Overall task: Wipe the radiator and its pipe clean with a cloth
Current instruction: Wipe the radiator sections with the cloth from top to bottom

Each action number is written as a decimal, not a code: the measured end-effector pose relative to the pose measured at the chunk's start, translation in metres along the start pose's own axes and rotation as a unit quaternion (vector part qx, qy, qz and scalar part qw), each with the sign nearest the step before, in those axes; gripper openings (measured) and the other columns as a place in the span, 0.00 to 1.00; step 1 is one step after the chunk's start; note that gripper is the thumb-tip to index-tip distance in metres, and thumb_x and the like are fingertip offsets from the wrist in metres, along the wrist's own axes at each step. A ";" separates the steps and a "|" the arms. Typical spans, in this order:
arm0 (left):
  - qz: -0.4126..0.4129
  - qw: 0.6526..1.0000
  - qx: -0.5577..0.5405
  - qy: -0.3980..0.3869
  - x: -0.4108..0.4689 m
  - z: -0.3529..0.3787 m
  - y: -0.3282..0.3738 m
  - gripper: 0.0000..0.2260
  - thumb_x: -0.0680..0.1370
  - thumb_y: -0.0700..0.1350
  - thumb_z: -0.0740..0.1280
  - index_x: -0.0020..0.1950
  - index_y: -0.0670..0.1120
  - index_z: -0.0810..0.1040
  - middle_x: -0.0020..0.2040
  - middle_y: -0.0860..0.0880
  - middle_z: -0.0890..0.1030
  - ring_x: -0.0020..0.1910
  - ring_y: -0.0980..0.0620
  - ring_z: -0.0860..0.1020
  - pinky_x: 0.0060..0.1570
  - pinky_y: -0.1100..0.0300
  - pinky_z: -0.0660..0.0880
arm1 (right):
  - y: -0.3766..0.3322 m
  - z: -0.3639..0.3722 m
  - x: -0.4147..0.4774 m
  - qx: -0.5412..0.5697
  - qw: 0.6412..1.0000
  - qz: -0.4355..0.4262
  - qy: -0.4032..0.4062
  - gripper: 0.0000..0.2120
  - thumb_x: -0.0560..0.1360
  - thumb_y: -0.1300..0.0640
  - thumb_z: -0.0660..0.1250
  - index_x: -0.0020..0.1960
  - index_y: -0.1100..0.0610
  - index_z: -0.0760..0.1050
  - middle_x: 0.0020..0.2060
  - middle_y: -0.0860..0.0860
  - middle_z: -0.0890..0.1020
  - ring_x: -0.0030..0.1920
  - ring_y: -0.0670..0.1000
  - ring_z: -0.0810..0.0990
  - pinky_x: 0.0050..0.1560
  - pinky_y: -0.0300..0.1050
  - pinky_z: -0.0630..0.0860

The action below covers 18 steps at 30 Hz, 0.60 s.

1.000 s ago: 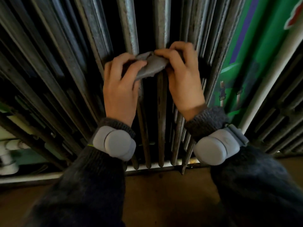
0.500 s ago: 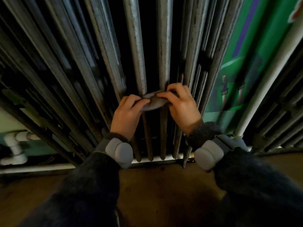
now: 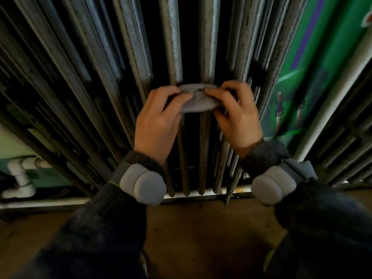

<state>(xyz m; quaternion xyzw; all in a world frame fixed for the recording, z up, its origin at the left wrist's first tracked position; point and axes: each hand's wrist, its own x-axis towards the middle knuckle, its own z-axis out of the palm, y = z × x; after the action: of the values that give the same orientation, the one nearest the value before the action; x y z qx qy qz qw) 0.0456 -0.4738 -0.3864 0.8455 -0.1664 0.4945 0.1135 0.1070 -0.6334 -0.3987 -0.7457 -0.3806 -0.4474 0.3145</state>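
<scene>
From my station I see both hands up against the radiator [image 3: 171, 47], whose tall grey metal columns fill most of the view. The grey cloth [image 3: 198, 101] lies across the two centre columns, about halfway up them, pulled into a short band between the hands. My left hand [image 3: 157, 121] pinches the cloth's left end with fingers and thumb curled over it, and my right hand [image 3: 237, 117] pinches the right end the same way; their fingertips nearly meet over the middle of the cloth. The fingers are blurred, so I cannot tell how far they reach in behind the columns.

Each wrist carries a rounded grey pod [image 3: 145, 184] strapped over a dark knitted sleeve [image 3: 112, 218].

The pale pipe [image 3: 340, 93] runs on a slant to the right of the radiator, in front of a green painted wall [image 3: 302, 77] — well apart from the cloth and both hands. At the far left, low down, sits a white plumbing fitting [image 3: 20, 178], and below the columns lies a brown floor [image 3: 201, 238].
</scene>
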 end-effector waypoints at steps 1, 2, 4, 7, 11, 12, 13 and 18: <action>-0.001 1.000 0.004 0.006 0.005 -0.001 -0.001 0.14 0.71 0.34 0.61 0.54 0.36 0.79 0.53 0.47 0.66 0.52 0.46 0.69 0.54 0.60 0.66 | -0.001 -0.001 0.006 -0.004 1.000 0.001 0.013 0.14 0.72 0.66 0.62 0.57 0.63 0.75 0.51 0.55 0.67 0.50 0.56 0.69 0.52 0.45 0.69; -0.005 1.000 0.006 0.006 0.008 -0.001 -0.003 0.14 0.72 0.34 0.62 0.55 0.36 0.79 0.53 0.48 0.66 0.53 0.46 0.69 0.55 0.61 0.66 | -0.002 -0.001 0.011 -0.012 1.000 0.004 0.020 0.14 0.71 0.67 0.63 0.56 0.65 0.77 0.51 0.58 0.70 0.50 0.56 0.68 0.52 0.45 0.68; -0.023 1.000 0.012 -0.006 0.011 0.001 -0.006 0.14 0.71 0.34 0.62 0.56 0.38 0.78 0.54 0.48 0.66 0.54 0.47 0.69 0.55 0.61 0.67 | -0.003 0.002 0.017 -0.021 1.000 0.018 0.012 0.15 0.70 0.69 0.63 0.56 0.66 0.78 0.49 0.64 0.75 0.50 0.56 0.69 0.52 0.45 0.68; -0.044 0.999 0.020 -0.013 0.008 0.007 -0.008 0.15 0.70 0.35 0.61 0.55 0.39 0.78 0.54 0.49 0.66 0.53 0.47 0.67 0.53 0.61 0.67 | -0.006 0.006 0.017 -0.002 0.998 0.057 -0.011 0.18 0.67 0.69 0.61 0.56 0.64 0.77 0.48 0.65 0.76 0.49 0.62 0.75 0.51 0.48 0.71; -0.033 0.999 0.022 -0.015 -0.006 0.017 -0.010 0.15 0.70 0.35 0.59 0.53 0.38 0.80 0.53 0.49 0.67 0.50 0.46 0.67 0.53 0.60 0.65 | -0.006 0.010 0.004 0.011 0.996 0.074 -0.038 0.18 0.67 0.66 0.58 0.55 0.65 0.78 0.47 0.64 0.76 0.47 0.63 0.77 0.50 0.49 0.72; -0.029 0.999 0.026 -0.022 -0.011 0.019 -0.010 0.15 0.70 0.35 0.59 0.52 0.38 0.80 0.52 0.49 0.67 0.50 0.46 0.67 0.53 0.60 0.65 | -0.005 0.011 -0.002 0.010 0.996 0.072 -0.051 0.19 0.67 0.66 0.58 0.55 0.65 0.78 0.47 0.64 0.76 0.46 0.64 0.77 0.50 0.50 0.73; -0.025 0.999 0.028 -0.031 -0.016 0.021 -0.010 0.15 0.70 0.36 0.59 0.52 0.38 0.81 0.52 0.49 0.68 0.49 0.46 0.67 0.53 0.59 0.65 | -0.004 0.012 -0.008 0.008 0.995 0.069 -0.065 0.19 0.67 0.66 0.58 0.55 0.65 0.78 0.47 0.64 0.76 0.46 0.64 0.77 0.49 0.51 0.74; -0.012 0.992 0.032 -0.124 -0.055 0.036 -0.014 0.15 0.70 0.36 0.58 0.50 0.38 0.82 0.49 0.45 0.74 0.46 0.47 0.66 0.39 0.56 0.76 | 0.004 0.020 -0.043 -0.030 0.988 0.039 -0.149 0.15 0.69 0.65 0.60 0.52 0.64 0.79 0.44 0.62 0.77 0.43 0.62 0.78 0.36 0.50 0.79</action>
<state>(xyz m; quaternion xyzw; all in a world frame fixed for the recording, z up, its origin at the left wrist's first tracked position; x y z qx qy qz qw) 0.0550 -0.4641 -0.4520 0.9052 -0.1534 0.3899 0.0709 0.1058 -0.6314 -0.4460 -0.8272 -0.3804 -0.3303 0.2488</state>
